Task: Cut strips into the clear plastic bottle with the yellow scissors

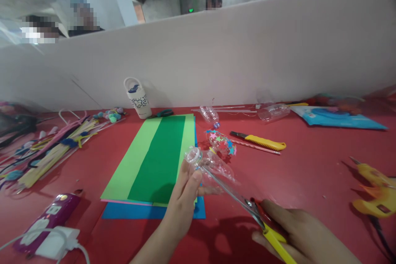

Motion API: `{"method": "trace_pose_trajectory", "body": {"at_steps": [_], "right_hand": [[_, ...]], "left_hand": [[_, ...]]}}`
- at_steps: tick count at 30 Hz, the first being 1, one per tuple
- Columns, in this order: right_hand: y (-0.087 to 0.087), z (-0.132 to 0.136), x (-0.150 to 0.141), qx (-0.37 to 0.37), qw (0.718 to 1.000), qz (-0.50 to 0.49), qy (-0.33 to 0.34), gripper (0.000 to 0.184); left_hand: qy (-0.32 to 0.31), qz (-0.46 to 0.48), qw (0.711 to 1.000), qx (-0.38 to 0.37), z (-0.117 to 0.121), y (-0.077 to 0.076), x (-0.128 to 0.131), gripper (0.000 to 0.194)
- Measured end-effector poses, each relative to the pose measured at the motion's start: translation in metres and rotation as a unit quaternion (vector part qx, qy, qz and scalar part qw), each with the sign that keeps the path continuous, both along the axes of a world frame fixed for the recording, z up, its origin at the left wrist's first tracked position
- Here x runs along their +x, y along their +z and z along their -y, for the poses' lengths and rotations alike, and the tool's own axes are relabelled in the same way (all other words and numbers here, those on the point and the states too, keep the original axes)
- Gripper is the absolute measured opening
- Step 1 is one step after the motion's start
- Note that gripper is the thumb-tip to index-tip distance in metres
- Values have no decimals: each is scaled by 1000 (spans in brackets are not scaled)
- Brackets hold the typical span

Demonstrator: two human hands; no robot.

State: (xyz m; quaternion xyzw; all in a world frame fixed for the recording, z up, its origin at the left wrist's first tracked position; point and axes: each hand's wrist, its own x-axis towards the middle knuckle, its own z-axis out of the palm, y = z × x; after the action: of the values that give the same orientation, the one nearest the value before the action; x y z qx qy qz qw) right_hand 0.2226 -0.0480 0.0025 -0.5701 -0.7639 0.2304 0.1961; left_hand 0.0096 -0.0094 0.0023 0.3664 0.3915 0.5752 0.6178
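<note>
So, biggest stuff first: there's a white partition [278, 57] along the far side, then a red surface [324, 144] with bits everywhere. The paper stack [167, 156] sits left of centre, greens on top, blue poking out underneath. A craft bundle [52, 156] is over on the left, and a yellow glue gun [375, 194] lies at the right.

The clear bottle [218, 165] is near the middle, held up over the right edge of the paper. The left hand [182, 206] has its grip wrapped round it by the neck. The right hand [305, 231] has its grip closed on the handles of the scissors [250, 204], blades reaching to just about the neck. Can't tell if they're actually biting in.

Two more clear bottles [274, 112] [209, 115] lie on the far side. A yellow cutter [266, 142] is right of centre, beside a clear piece [221, 142] that already has colourful stars [230, 147] on it. Progress-wise, I'd call it partway: that piece looks decorated, while the held bottle has its neck on and no stars I can see.
</note>
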Motion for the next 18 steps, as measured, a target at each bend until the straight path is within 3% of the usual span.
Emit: {"method": "trace_pose_trajectory", "body": {"at_steps": [3,8,13,15,18], "right_hand": [[3,0,0,-63,998,7,13,21],[1,-2,1,-75,996,40,5,17],[-4,-4,1,-89,995,46,-1,21],[-5,-2,1,-87,996,11,1,25],[-6,0,3,-81,989,-117,-36,31]], "left_hand": [[-4,1,1000,-1,0,0,0,66],[20,-20,999,-23,-5,1,-2,66],[43,21,999,-8,-14,11,-9,61],[43,25,999,-6,-15,13,-11,63],[32,19,999,-11,-12,12,-7,65]]}}
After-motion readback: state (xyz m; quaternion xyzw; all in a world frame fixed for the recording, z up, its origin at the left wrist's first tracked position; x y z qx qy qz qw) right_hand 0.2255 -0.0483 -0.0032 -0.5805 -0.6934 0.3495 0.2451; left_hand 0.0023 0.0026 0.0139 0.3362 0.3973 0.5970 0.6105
